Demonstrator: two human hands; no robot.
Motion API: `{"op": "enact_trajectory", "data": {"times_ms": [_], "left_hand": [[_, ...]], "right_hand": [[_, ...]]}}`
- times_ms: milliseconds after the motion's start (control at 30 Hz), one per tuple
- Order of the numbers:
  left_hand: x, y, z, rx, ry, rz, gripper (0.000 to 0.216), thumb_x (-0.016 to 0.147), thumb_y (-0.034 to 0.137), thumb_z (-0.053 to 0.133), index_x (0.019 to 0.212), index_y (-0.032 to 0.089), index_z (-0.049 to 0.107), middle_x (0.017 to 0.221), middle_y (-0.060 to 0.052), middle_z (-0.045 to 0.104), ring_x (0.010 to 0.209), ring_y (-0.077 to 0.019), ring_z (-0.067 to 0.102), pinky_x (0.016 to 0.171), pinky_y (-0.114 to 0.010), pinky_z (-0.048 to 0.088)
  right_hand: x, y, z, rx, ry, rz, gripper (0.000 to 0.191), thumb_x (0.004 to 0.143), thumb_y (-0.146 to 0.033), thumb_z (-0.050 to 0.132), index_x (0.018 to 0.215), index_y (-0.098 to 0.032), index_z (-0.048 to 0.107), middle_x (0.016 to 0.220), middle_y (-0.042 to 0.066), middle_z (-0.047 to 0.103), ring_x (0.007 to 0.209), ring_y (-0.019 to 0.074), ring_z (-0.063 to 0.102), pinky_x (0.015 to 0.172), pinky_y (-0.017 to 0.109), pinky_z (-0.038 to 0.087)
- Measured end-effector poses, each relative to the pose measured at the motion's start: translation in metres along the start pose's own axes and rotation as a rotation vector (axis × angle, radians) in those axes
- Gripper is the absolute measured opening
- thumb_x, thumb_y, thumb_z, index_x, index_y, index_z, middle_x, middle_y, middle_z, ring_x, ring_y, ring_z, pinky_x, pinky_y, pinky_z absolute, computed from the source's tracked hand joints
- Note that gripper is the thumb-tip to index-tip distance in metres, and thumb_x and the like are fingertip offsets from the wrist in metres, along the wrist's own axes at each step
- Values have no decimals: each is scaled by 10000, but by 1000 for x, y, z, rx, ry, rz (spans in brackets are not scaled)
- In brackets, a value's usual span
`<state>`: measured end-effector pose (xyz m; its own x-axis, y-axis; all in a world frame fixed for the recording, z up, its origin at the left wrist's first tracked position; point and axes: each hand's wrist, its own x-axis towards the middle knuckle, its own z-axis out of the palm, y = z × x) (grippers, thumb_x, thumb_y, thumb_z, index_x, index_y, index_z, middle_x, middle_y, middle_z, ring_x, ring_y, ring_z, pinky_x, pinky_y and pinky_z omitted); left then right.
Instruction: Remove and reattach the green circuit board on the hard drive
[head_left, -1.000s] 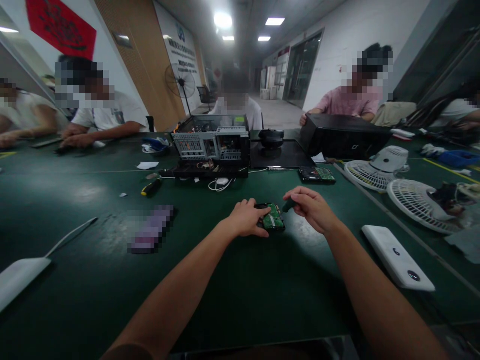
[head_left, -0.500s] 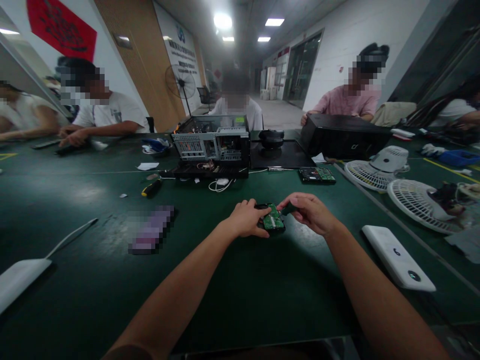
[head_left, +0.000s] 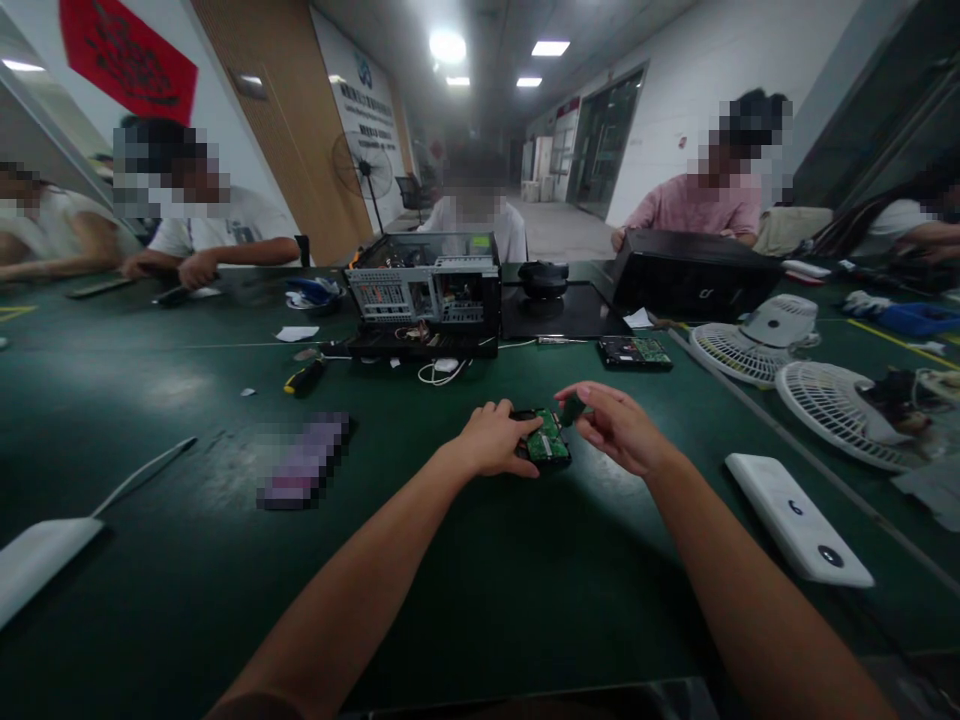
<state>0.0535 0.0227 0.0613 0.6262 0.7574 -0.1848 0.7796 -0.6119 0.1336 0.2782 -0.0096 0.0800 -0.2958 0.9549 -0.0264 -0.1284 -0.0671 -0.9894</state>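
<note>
The left hand (head_left: 495, 437) was clamped over the hard drive (head_left: 551, 441), laid board-up at near centre of the green table (head_left: 187, 560), apparently to be kept steady. A small dark tool (head_left: 574, 408) was pinched in the right hand (head_left: 619, 430), held over the drive's far right corner.

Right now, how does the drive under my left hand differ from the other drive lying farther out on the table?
The near drive is held by your left hand, fingers covering its left part; the far drive lies untouched and fully in view. Your right hand holds a small dark tool beside the near drive; none is by the far drive. Both lie flat on the green table, green circuit board up.
</note>
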Motion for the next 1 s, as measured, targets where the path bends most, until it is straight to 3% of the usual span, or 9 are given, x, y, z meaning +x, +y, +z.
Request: {"op": "enact_trajectory", "data": {"times_ms": [67, 267, 500, 667, 800, 1000], "left_hand": [[0, 0, 0, -5, -12, -7, 937, 744, 818, 618, 1554, 440, 336, 1376, -132, 455, 1201, -392, 492, 992, -481, 411], [0, -1, 0, -16, 3, 3, 932, 739, 828, 611, 1546, 437, 356, 1399, -135, 440, 1214, -394, 486, 997, -487, 407], [1, -2, 1, -12, -7, 5, 953, 739, 836, 604, 1558, 429, 336, 1415, -136, 434, 1213, -393, 488, 991, -477, 409], [1, -2, 1, -8, 11, 19, 933, 748, 829, 600, 1551, 418, 360, 1418, -148, 439, 1214, -400, 492, 997, -488, 406], [1, 0, 0, -2, -2, 11, 945, 742, 824, 615, 1555, 421, 348, 1429, -143, 435, 1230, -400, 487, 1006, -486, 403], [3, 0, 2, -9, -11, 3, 942, 738, 820, 617, 1553, 435, 345, 1396, -133, 455, 1204, -389, 495, 997, -477, 408]], "right_hand": [[0, -1, -1, 13, -2, 1, 269, 915, -459, 650, 1038, -222, 689, 835, 26, 652, 464, 57, 366, 349, 221, 156], [-1, -4, -3, 19, -7, -31, 238, 902, -449, 671, 977, -226, 636, 1101, 56, 688, 529, 62, 442, 389, 228, 191], [2, -2, -11, -67, 56, -88, 227, 884, -392, 690, 1034, -222, 695, 964, 43, 693, 593, 84, 425, 486, 239, 294], [1, -1, -13, -41, 37, -63, 199, 869, -389, 695, 923, -197, 694, 896, 38, 675, 565, 81, 401, 472, 238, 277], [0, -3, -11, 4, 16, -45, 200, 861, -391, 694, 882, -198, 649, 1015, 54, 722, 534, 66, 408, 450, 230, 279], [-2, -5, -13, 6, -64, 18, 281, 874, -415, 661, 1065, -209, 669, 1054, 88, 748, 478, 62, 445, 375, 212, 250]]}}
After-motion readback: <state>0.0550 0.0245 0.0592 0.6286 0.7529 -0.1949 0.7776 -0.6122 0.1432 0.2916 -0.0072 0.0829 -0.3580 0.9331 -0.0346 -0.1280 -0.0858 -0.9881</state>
